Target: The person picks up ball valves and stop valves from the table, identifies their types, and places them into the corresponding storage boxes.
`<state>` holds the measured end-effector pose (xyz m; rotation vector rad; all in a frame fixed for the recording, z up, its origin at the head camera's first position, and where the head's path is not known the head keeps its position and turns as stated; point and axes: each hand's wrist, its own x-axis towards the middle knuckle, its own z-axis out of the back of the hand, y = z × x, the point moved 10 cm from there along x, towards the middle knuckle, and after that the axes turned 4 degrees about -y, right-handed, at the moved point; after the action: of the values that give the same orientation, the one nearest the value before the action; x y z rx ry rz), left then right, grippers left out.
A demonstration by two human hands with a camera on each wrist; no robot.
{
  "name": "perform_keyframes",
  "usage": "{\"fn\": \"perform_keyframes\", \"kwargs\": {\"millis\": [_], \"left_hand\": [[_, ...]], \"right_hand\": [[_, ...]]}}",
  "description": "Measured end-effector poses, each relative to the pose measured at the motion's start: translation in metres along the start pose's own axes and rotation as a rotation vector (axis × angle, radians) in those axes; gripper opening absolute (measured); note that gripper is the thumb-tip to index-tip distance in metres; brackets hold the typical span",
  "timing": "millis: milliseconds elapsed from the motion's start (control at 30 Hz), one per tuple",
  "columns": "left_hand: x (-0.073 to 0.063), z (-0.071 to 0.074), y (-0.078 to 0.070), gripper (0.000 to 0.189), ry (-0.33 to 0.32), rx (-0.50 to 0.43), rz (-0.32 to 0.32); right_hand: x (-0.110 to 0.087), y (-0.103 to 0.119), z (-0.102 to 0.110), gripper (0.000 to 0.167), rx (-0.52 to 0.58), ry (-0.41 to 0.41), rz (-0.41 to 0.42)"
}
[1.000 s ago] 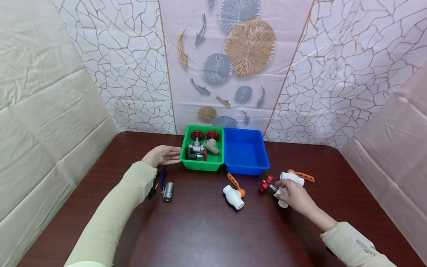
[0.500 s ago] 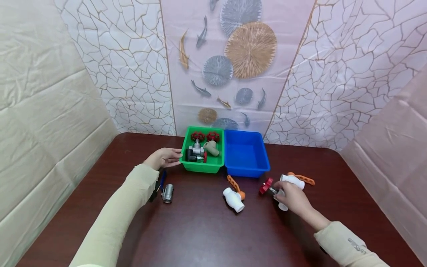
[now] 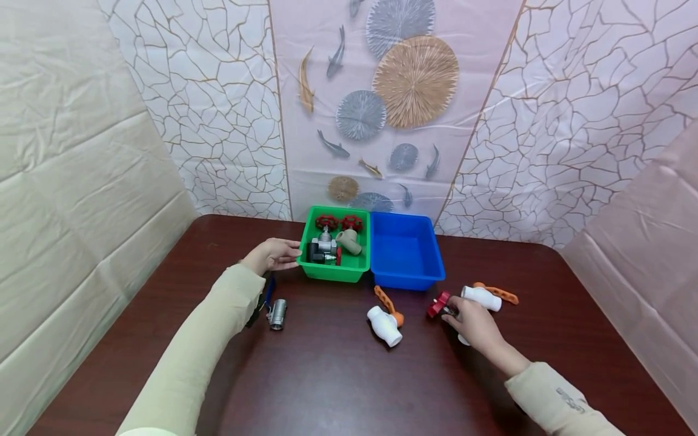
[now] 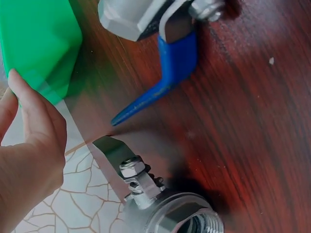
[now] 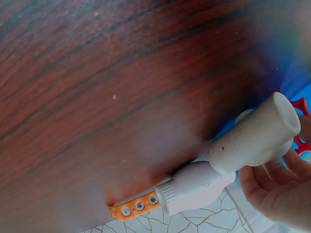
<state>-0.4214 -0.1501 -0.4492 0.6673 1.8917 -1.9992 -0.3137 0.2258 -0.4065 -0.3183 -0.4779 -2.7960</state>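
Observation:
My right hand (image 3: 477, 327) grips a pale plastic valve with a red handwheel (image 3: 438, 304) at the right of the table. In the right wrist view, curled fingers lie against the pale pipe body (image 5: 252, 141) of this valve; its lower part is mostly hidden by the hand in the head view. My left hand (image 3: 272, 254) reaches to the green bin (image 3: 332, 274), with loosely extended fingers touching its left side. Inside the bin lie several valves, two with red handwheels. Close below the left hand is a metal ball valve (image 3: 277, 315) with a blue lever (image 4: 177, 58).
A blue bin (image 3: 406, 282) stands against the green one's right side. One white ball valve with an orange handle (image 3: 385, 327) lies before the bins; another (image 3: 482, 298) lies just beyond my right hand. The left wrist view also shows a second metal valve (image 4: 170, 213).
My right hand has shifted left and closer over the red-handwheel valve, covering more of its body. The left hand stays at the green bin. The head view has shifted slightly.

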Motion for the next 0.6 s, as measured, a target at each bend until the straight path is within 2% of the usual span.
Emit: {"fn": "perform_keyframes", "kwargs": {"millis": [267, 600], "left_hand": [[0.0011, -0.0008, -0.0007, 0.054, 0.017, 0.004, -0.013], [0.0001, 0.0002, -0.0026, 0.052, 0.007, 0.012, -0.02]], "right_hand": [[0.0034, -0.0014, -0.0003, 0.011, 0.027, -0.003, -0.009], [0.0059, -0.0001, 0.0002, 0.007, 0.041, 0.01, 0.012]]}}
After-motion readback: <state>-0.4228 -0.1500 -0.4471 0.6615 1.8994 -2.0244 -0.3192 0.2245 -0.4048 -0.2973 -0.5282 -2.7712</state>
